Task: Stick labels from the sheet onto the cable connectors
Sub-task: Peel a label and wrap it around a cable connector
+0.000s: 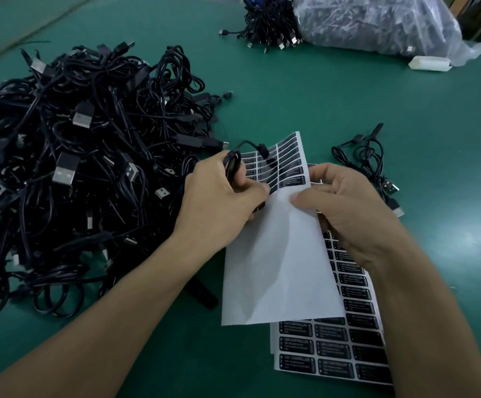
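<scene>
A white label sheet (276, 259) is lifted off the table, its lower part stripped bare and black labels left along its top edge. My left hand (219, 202) grips a coiled black cable (235, 165) and pinches the sheet's left side near the labels. My right hand (345, 208) pinches the sheet's right edge with thumb and fingers. Under it lies a full sheet of black labels (331, 351) flat on the green table (176, 354).
A large heap of black USB cables (75, 168) fills the left. A few cables (374, 165) lie to the right of my hands. At the back are another cable bundle (268, 21), a clear plastic bag (377, 21) and a small white block (429, 64).
</scene>
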